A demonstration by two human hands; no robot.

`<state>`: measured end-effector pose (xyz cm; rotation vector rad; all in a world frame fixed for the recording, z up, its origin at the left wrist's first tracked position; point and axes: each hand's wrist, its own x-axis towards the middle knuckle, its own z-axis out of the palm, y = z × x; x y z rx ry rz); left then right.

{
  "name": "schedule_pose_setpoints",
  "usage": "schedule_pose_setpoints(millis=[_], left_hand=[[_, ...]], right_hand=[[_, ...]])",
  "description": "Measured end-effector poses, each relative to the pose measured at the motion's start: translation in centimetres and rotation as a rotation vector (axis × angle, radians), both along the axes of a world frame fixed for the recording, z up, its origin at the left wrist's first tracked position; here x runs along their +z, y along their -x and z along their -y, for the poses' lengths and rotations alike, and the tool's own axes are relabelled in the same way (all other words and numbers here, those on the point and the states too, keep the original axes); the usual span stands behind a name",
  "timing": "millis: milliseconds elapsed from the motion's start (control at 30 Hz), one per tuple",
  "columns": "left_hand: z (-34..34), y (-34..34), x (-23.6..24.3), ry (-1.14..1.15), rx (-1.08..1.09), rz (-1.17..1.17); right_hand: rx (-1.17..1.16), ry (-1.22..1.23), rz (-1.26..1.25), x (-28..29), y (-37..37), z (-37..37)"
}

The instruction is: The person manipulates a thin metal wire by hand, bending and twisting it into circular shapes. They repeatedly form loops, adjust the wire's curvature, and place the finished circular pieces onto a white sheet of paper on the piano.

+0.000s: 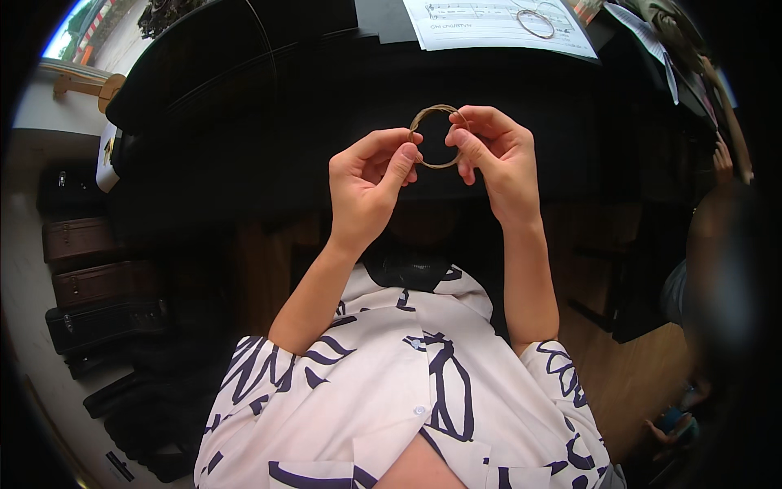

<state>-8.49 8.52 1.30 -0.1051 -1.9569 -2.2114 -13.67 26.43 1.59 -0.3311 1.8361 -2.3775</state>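
Note:
A thin brownish ring of coiled strands [440, 108], wire or cord by its look, is held up between my two hands over a black surface. My left hand [371, 175] pinches its left side between thumb and fingers. On the opposite side, my right hand [501, 159] grips the ring with thumb and fingertips. The middle of the ring is open, and the dark surface shows through it. Some of my fingers curl behind and are partly hidden.
Beyond my hands, a sheet of printed music [497, 28] lies on the black surface [326, 106], with another thin coil [535, 24] on it. Several dark cases [81, 240] stand at the left. At the right edge, another person's hand [722, 159] shows near papers [643, 37].

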Motion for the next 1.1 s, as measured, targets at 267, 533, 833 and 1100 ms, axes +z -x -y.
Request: schedule_pose_setpoints(millis=[267, 533, 833, 1100], left_hand=[[2.1, 0.3, -0.6, 0.277, -0.046, -0.034], [2.3, 0.1, -1.9, 0.112, -0.090, 0.062], [0.5, -0.1, -2.4, 0.328, 0.264, -0.033], [0.9, 0.9, -1.8, 0.554, 0.334, -0.263]], right_hand=[[0.076, -0.320, -0.116, -0.5, 0.0, 0.0], [0.040, -0.320, -0.021, -0.5, -0.3, -0.3], [-0.078, -0.416, -0.086, -0.4, -1.6, 1.7], [0.014, -0.255, -0.024, -1.3, -1.4, 1.8]])
